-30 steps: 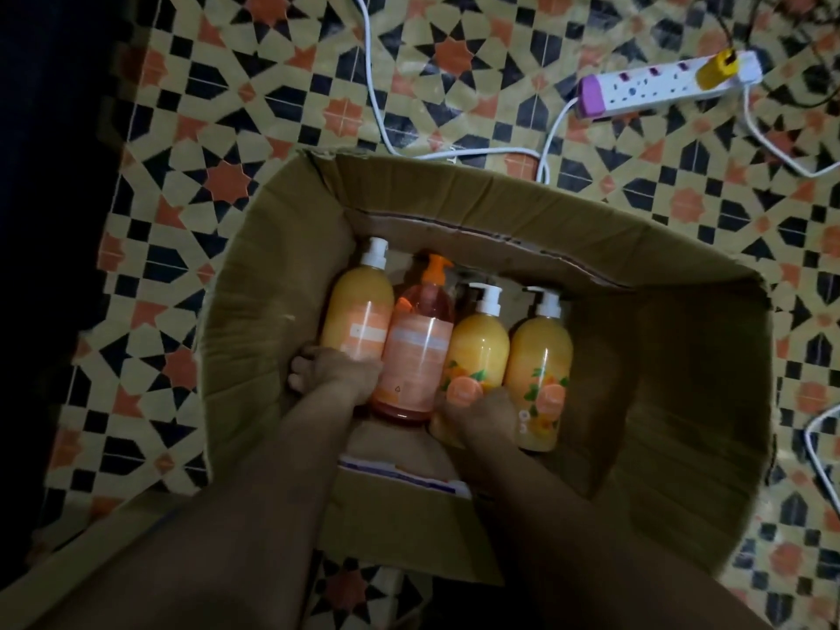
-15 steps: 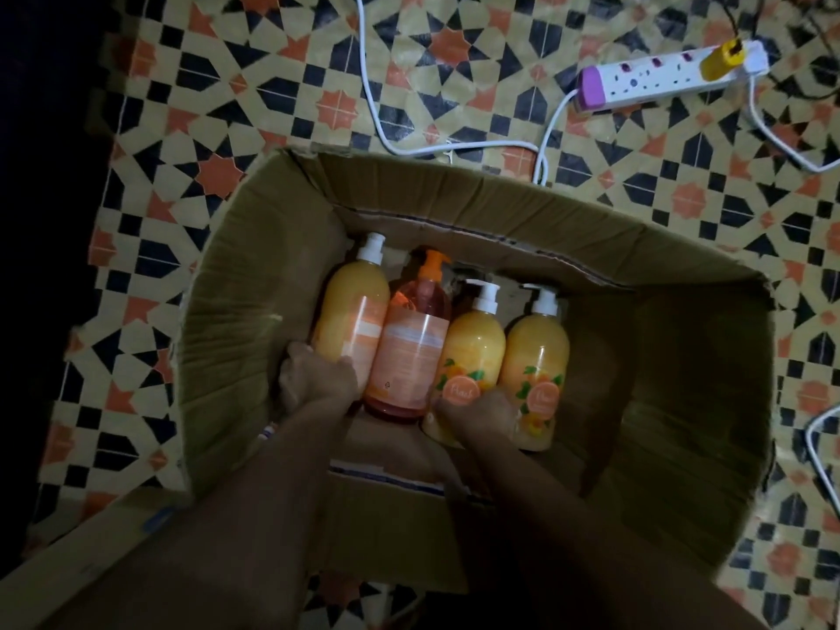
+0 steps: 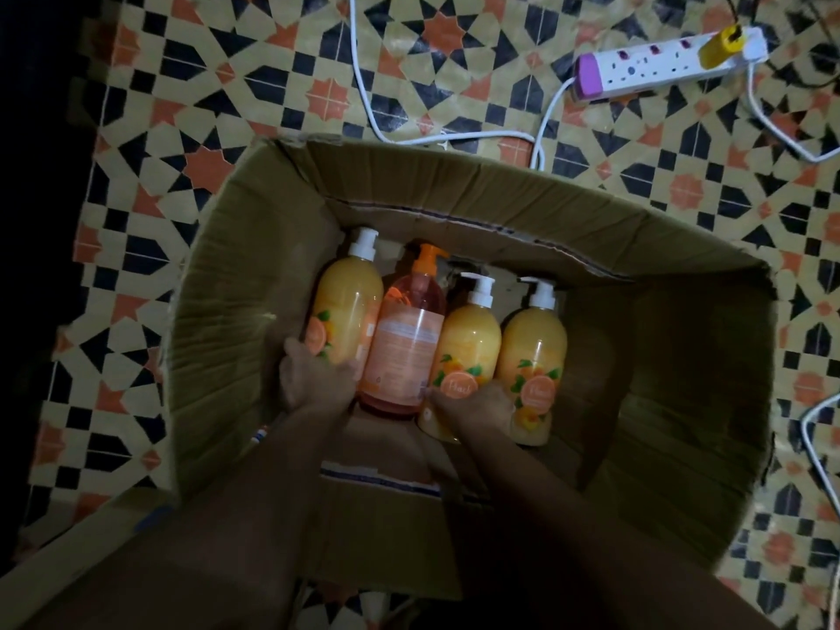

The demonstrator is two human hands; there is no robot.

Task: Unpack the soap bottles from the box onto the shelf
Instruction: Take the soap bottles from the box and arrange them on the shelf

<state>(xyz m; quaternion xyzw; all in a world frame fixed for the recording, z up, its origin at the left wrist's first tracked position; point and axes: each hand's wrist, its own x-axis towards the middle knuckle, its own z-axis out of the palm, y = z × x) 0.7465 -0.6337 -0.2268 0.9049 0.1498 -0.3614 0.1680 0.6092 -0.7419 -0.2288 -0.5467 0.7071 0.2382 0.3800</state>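
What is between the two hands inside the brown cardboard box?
In the head view, the clear reddish-orange soap bottle with the orange pump lies between the left hand and the right hand.

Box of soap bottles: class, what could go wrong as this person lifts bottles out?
The left hand and right hand hold the left yellow bottle and middle yellow bottle low down; either could tip or slip. The orange bottle lies between them and may roll once they leave. A white cable trails beside the box: possibly a trip hazard.
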